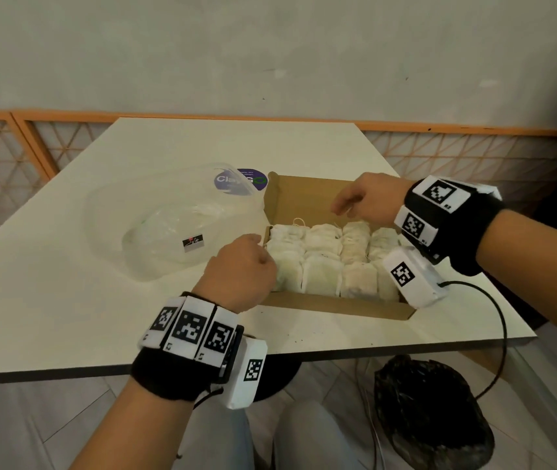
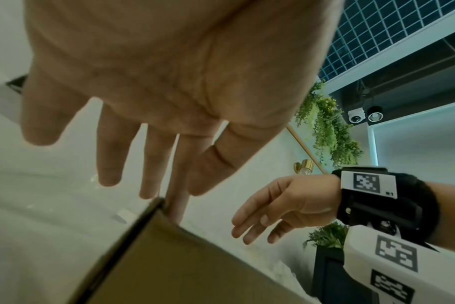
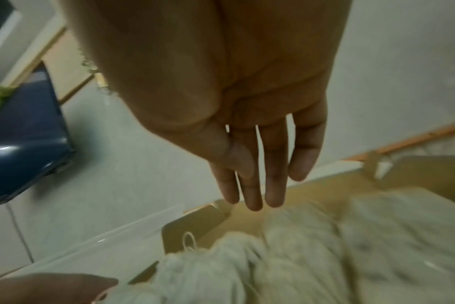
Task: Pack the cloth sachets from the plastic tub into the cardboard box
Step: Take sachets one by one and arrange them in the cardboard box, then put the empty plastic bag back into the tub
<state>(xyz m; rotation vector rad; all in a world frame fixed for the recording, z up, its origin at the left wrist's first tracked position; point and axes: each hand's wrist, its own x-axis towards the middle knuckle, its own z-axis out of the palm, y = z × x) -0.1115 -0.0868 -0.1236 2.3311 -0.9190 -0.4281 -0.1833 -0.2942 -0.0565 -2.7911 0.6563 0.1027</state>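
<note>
While the shallow brown cardboard box [image 1: 334, 305] sits open on the white tabletop [image 1: 67, 300], off-white cloth sachets [image 1: 324, 256] lie inside it in close rows, filling the half nearer the person; the far half shows bare cardboard. Just left of the box, touching its left wall, stands the clear plastic tub [image 1: 168, 225]; only a small label shows through it, and no sachets can be made out inside. The left hand [image 1: 240, 269] hangs over the box's near left corner; in the left wrist view its fingers [image 2: 109, 160] are straight and slightly spread, gripping nothing, with one fingertip going down behind the cardboard edge. The right hand [image 1: 368, 198] hovers above the far part of the box, its fingers [image 3: 275, 174] extended, close together and pointing down at the sachets without touching them. A round purple sticker [image 1: 251, 179] lies on the tabletop behind the tub, and a black cable [image 1: 497, 317] trails off the right edge.
</note>
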